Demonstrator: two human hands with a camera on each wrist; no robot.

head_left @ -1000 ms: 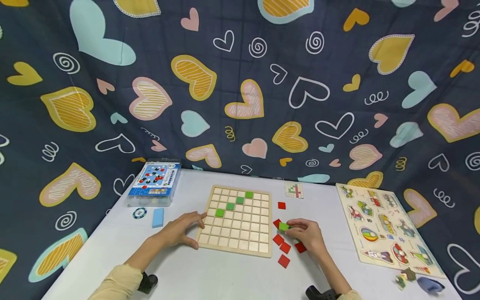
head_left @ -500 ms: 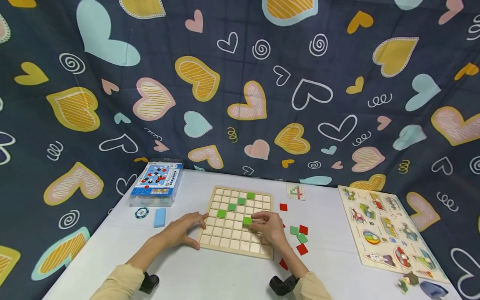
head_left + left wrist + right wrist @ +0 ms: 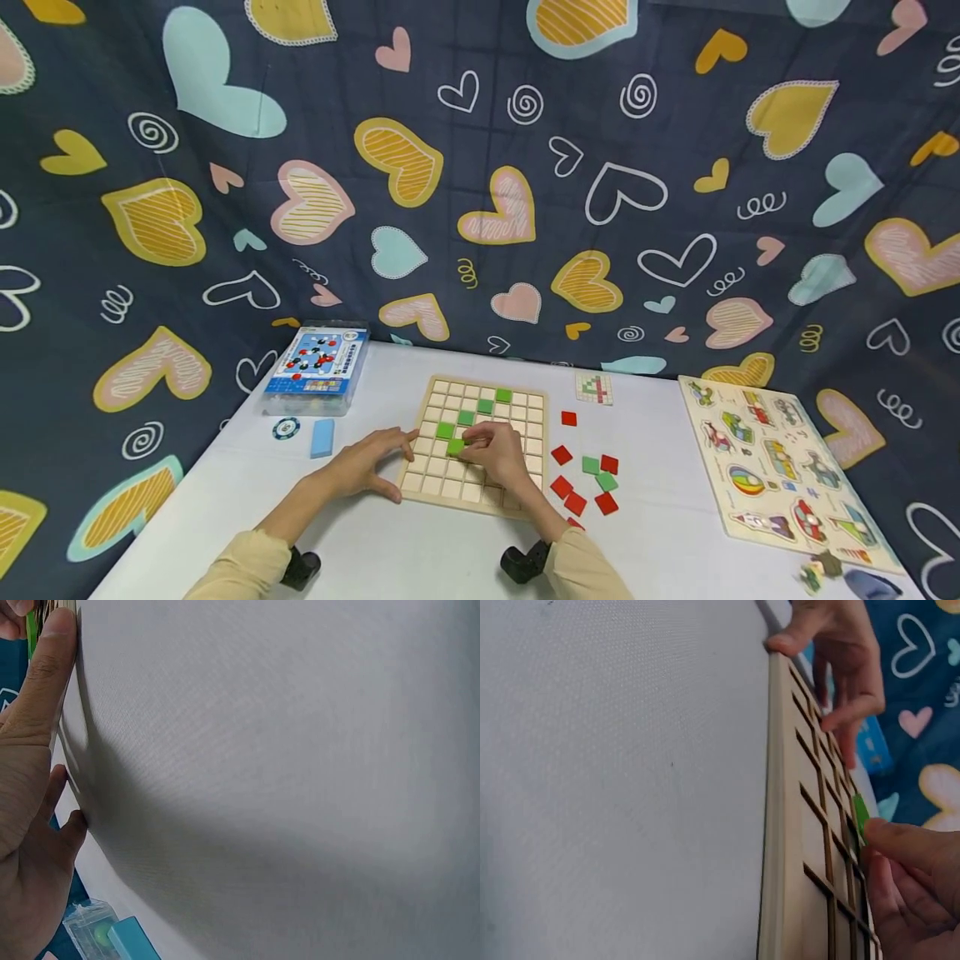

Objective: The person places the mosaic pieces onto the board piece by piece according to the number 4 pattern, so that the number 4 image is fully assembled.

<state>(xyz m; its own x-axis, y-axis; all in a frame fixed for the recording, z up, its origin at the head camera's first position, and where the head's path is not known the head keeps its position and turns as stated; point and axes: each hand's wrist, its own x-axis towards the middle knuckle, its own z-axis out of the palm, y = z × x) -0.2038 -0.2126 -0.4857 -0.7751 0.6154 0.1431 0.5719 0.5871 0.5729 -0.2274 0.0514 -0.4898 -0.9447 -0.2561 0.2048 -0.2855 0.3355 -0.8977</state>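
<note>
A wooden grid board (image 3: 469, 493) lies on the white table, with several green tiles (image 3: 486, 407) set in a diagonal line across its upper part. Between thumb and fingers, my right hand (image 3: 498, 454) pinches another green tile (image 3: 455, 447), low over the board just below the lower-left end of that diagonal. The right wrist view shows this tile (image 3: 861, 814) tilted at the fingertips. My left hand (image 3: 366, 465) is spread at the board's left edge, thumb (image 3: 51, 671) and fingertips touching the frame.
Several red tiles (image 3: 574, 503) and two green tiles (image 3: 591, 465) lie right of the board. A pattern card (image 3: 594, 388) is behind them. Farther right sits a picture puzzle board (image 3: 738, 450). On the left are a boxed set (image 3: 315, 367), a round chip (image 3: 286, 428) and a blue block (image 3: 322, 438).
My right hand has carried the green tile from the loose pile on the right leftward over the board, close to the diagonal. The left hand has stayed at the board's edge.
</note>
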